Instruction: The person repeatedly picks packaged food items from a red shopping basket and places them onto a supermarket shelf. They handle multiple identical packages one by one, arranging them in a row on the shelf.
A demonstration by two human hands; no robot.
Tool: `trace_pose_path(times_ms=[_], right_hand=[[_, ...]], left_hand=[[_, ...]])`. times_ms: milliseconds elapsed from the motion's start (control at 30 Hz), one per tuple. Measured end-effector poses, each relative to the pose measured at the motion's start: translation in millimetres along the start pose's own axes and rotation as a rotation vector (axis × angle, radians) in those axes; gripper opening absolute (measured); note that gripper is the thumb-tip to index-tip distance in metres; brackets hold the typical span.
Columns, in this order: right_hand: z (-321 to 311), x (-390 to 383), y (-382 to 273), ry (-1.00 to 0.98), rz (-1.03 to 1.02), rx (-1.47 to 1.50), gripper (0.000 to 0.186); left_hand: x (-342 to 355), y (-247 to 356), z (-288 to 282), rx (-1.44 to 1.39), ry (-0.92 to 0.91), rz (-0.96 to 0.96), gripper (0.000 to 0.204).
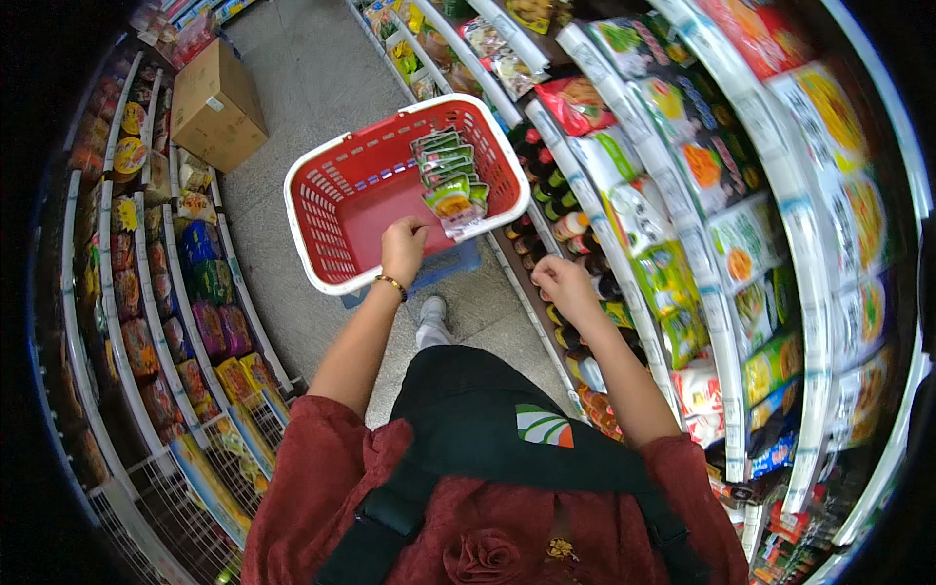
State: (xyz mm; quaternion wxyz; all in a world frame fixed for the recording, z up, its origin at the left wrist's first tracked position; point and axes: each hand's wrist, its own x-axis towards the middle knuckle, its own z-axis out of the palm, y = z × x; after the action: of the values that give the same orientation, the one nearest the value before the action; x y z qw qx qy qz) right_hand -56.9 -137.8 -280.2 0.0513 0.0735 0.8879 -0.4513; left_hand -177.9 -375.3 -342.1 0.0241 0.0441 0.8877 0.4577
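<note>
Here the red basket [341, 210] with its white rim is the landmark: it sits in the aisle ahead of the person, and what holds it up cannot be seen, since the left hand [404, 249] covers its near rim. That hand is closed around the lower end of a fanned stack of green sachets [450, 175], which lies inside the basket against its right wall; the rest of the basket's floor shows bare red. Just right of the basket and nearer the person, the right hand [561, 283] is curled loosely with nothing visible in it, though its palm is turned away, in front of dark bottles [546, 185] on a low shelf. Further right of the basket, packets [673, 283] crowd curved shelves. Left of the basket a cardboard box [216, 105] stands on the floor.
</note>
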Motion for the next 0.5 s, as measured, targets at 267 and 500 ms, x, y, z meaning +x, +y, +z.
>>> trace_pose_path(times_ms=[267,500], right_hand=[[98,190,34,-0.032,0.248,-0.152,0.015],[157,274,95,-0.190,0.605,-0.378,0.028]], left_hand=[[113,-119,82,0.090,-0.101,-0.285,0.016],[135,-173,130,-0.161,-0.249,-0.507,0.021]])
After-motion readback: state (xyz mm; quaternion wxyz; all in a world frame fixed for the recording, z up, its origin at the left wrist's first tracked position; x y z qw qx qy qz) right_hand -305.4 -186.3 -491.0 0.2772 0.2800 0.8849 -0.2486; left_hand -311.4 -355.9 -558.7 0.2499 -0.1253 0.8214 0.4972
